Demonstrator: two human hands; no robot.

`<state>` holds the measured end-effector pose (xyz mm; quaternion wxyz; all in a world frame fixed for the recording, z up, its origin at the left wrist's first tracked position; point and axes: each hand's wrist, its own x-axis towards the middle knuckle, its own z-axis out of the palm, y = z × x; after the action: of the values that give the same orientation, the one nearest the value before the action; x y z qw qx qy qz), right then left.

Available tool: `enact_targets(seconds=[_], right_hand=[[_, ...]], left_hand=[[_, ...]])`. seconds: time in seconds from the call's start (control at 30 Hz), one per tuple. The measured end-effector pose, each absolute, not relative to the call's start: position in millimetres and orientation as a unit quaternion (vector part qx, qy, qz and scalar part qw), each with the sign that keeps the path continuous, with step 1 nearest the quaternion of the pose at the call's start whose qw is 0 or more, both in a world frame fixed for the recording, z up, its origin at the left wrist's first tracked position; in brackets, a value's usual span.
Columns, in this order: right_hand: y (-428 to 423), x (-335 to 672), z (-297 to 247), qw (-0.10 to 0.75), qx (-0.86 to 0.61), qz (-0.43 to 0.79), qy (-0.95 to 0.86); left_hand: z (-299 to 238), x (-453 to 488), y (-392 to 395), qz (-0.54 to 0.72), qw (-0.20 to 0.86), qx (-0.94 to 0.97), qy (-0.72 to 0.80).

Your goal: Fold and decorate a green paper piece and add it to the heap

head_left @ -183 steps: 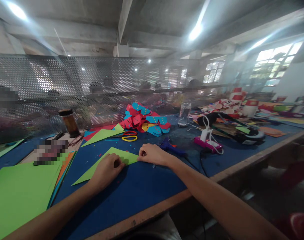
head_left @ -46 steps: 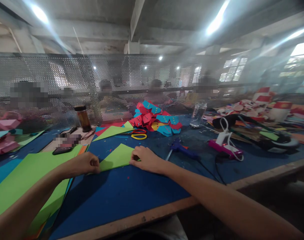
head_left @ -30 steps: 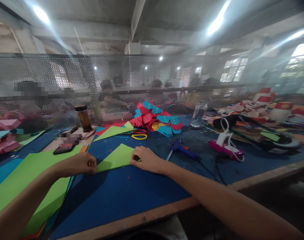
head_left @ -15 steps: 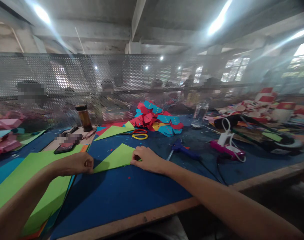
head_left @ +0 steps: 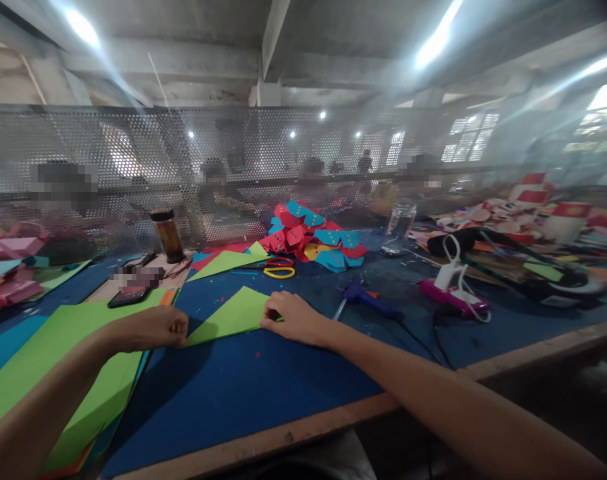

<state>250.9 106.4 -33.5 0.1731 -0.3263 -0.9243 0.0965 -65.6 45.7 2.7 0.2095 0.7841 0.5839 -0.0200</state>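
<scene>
A light-green sheet of paper (head_left: 236, 315), folded into a triangle, lies on the blue table mat (head_left: 233, 393). My left hand (head_left: 164, 327) is closed, with its curled fingers at the paper's left corner. At the opposite corner, my right hand (head_left: 296, 320) grips the paper between thumb and bent fingers, and that corner is hidden under it. Under my left forearm lies a stack of green sheets (head_left: 83, 360), with orange and blue edges showing below.
Behind the paper are yellow-and-red-handled scissors (head_left: 279, 269) and a heap of red and blue paper shapes (head_left: 308, 233). To the right lie a blue glue gun (head_left: 368, 299) and a pink power strip (head_left: 453, 300). A phone (head_left: 136, 290), a brown jar (head_left: 167, 237) and a glass (head_left: 398, 230) stand farther back.
Hardly anything differs. My left hand has shifted very slightly to the right at the paper's corner; my right hand and the folded paper stay in place.
</scene>
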Motion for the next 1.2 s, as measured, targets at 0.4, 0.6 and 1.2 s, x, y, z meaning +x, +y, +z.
enact_targets(seconds=[0.4,0.6,1.2], right_hand=[[104.1,250.4,-29.4,0.167,-0.328,0.095,-0.925],[104.6,250.6,-30.4,0.168,-0.332,0.090,-0.924],[105.3,251.9,-32.7,0.171,-0.324,0.087,-0.927]], left_hand=[[4.4,-73.6,51.1,-0.027,0.191,0.753,0.629],[8.0,-68.1,48.6,-0.014,0.210,0.758,0.617],[-16.2,-19.3,49.4,0.096,0.204,0.796,0.561]])
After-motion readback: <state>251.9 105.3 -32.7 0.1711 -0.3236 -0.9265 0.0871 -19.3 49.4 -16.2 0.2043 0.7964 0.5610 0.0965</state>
